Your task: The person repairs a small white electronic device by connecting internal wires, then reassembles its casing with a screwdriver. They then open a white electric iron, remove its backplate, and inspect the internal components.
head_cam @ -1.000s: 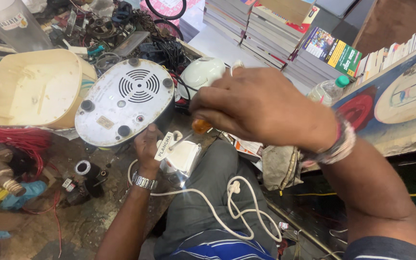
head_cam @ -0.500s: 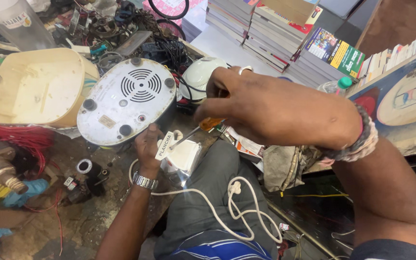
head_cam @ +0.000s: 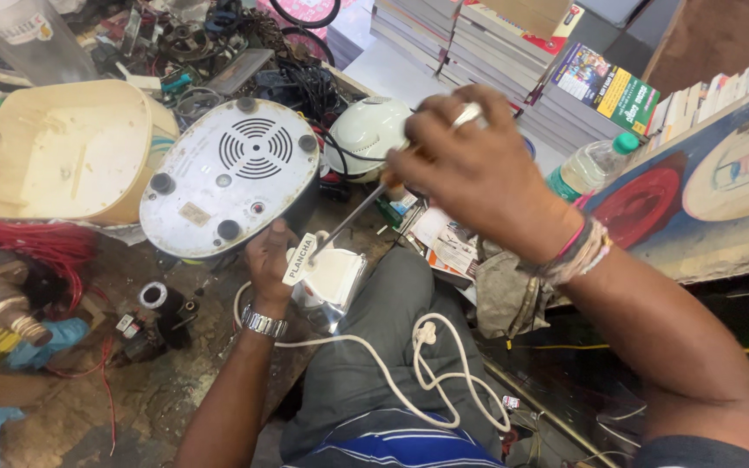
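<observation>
My left hand (head_cam: 270,260) grips a small white appliance (head_cam: 333,279) resting on my knee; a white tag hangs from it. My right hand (head_cam: 478,169) holds a screwdriver (head_cam: 353,217) with an orange handle, and its metal shaft slants down to the top of the white appliance. A white power cord with a plug (head_cam: 426,334) trails from the appliance over my grey trouser leg. A watch is on my left wrist, bracelets on my right.
A round grey appliance base (head_cam: 231,178) with a vent grille lies upturned beside a cream plastic housing (head_cam: 67,152). Red wires (head_cam: 19,243), a white dome (head_cam: 366,130), stacked books (head_cam: 513,52), a green-capped bottle (head_cam: 595,160) and small parts surround me.
My right hand has lifted up and to the right, so the screwdriver shaft now shows, its tip on the white appliance. My left hand has stayed in place.
</observation>
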`<state>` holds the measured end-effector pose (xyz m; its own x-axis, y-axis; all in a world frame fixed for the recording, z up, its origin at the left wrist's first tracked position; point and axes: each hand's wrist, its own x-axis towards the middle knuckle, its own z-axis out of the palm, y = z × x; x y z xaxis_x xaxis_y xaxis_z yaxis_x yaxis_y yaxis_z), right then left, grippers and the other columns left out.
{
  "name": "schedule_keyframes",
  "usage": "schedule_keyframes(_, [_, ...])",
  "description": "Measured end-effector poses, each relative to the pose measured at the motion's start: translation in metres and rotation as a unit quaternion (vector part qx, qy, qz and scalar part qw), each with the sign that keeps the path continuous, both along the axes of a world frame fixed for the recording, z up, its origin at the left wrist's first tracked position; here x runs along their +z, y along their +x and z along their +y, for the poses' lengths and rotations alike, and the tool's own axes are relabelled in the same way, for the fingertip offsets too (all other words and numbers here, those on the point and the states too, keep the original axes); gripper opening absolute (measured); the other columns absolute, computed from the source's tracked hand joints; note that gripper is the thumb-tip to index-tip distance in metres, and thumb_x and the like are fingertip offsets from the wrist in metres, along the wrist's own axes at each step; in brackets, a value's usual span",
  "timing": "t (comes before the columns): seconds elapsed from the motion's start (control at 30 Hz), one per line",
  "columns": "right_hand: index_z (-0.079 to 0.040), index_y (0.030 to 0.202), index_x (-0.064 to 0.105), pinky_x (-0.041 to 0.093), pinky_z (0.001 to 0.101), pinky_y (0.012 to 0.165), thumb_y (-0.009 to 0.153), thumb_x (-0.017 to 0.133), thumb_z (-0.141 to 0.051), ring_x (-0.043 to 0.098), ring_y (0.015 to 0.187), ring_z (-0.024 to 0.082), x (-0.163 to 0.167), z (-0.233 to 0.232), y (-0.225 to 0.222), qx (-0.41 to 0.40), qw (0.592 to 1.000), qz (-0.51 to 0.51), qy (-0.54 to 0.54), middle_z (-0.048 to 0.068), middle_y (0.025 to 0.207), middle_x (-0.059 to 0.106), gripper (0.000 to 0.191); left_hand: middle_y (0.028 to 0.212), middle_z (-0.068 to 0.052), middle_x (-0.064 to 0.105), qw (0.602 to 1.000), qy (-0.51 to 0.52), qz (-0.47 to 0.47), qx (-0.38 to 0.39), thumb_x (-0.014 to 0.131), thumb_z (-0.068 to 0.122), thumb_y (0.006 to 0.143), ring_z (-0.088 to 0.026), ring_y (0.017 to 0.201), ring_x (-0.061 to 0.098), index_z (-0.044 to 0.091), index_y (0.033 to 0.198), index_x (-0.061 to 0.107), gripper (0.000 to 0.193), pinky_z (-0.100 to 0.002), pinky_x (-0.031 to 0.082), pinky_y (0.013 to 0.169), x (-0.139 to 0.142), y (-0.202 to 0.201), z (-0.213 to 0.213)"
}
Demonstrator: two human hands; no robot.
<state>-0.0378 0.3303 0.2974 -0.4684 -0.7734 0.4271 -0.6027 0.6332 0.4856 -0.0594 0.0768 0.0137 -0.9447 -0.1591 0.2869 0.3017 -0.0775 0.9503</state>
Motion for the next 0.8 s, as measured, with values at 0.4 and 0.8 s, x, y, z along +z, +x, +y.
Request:
schedule_keyframes(0.4, [-0.014, 0.121, 0.072, 0.047, 0.0482, 0.089, 0.086, 0.078, -0.007, 0.055, 0.101, 0.036, -0.112, -0.012, -0.113, -0.019, 0.924, -0.278, -0.261, 0.014, 0.103, 0.058, 0.037, 0.064, 0.001, 0.057, 1.000, -0.025, 0.004, 0.018, 0.053, 0.038, 0.108, -0.009, 0.062, 0.050, 0.002, 0.072, 0.062, 0.051, -0.029, 0.040, 0.059, 0.001, -0.002, -0.005])
schedule_keyframes(0.8, [-0.022, 0.124, 0.071, 0.047, 0.0460, 0.088, 0.085, 0.076, -0.015, 0.057, 0.109, 0.033, -0.164, -0.112, -0.112, 0.002, 0.941, -0.244, -0.236, 0.012, 0.115, 0.061, 0.040, 0.066, 0.003, 0.049, 1.000, 0.002, -0.020, 0.012, 0.052, 0.039, 0.108, -0.008, 0.064, 0.042, 0.003, 0.073, 0.057, 0.051, -0.029, 0.034, 0.058, 0.003, 0.005, -0.007])
